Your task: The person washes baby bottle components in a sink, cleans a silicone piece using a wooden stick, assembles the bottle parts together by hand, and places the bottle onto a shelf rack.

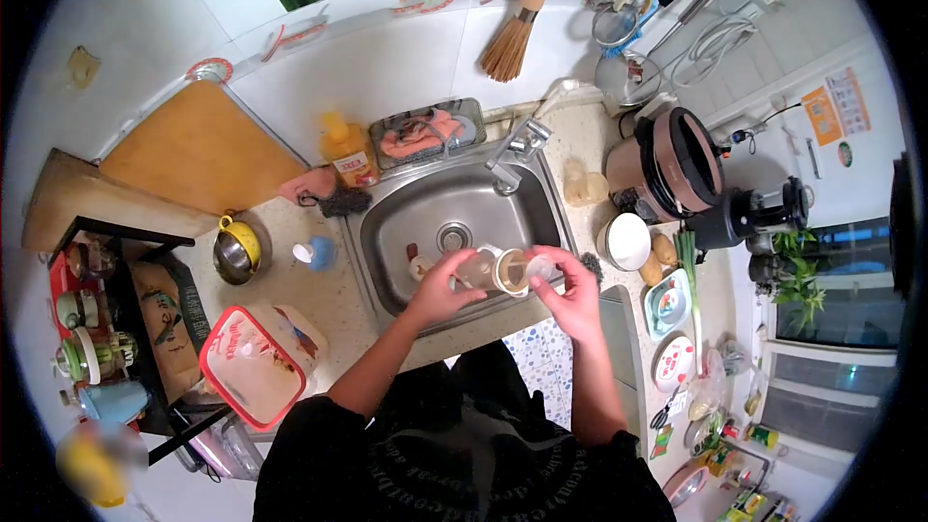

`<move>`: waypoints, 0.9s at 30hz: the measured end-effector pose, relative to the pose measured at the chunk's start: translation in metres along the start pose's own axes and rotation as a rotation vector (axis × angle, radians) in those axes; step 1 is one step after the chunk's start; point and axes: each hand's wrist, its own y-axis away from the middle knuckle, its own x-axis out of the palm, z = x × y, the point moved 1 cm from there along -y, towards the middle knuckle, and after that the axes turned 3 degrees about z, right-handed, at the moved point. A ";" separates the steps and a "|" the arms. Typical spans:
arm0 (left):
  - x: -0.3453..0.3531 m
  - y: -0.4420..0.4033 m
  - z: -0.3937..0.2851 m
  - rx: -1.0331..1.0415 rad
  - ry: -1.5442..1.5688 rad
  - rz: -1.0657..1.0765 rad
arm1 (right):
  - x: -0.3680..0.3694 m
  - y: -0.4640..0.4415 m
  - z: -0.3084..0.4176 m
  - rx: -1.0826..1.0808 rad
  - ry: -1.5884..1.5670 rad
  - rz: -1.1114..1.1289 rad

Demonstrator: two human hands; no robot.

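Observation:
My left hand is closed around a clear jar, tipped on its side above the front of the steel sink. The jar has a pale rim, and its brownish mouth faces right. Close to that mouth, my right hand grips a small translucent cup-like piece between thumb and fingers. Whether the two pieces touch, I cannot tell. A small brown-and-white object lies in the sink left of the jar. The faucet stands behind my hands.
A red-rimmed container and a metal bowl stand on the left counter. An orange bottle and a sponge basket line the sink's back edge. On the right are a white bowl and a rice cooker.

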 end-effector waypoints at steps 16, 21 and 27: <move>-0.008 0.014 -0.049 0.061 0.296 -0.054 | 0.045 0.010 -0.024 0.080 -0.511 -0.394; -0.008 0.008 -0.058 0.101 0.425 -0.119 | 0.095 0.053 -0.074 0.165 -0.561 0.017; -0.007 0.005 -0.066 0.121 0.373 -0.208 | 0.143 0.052 -0.060 0.110 -0.649 -0.079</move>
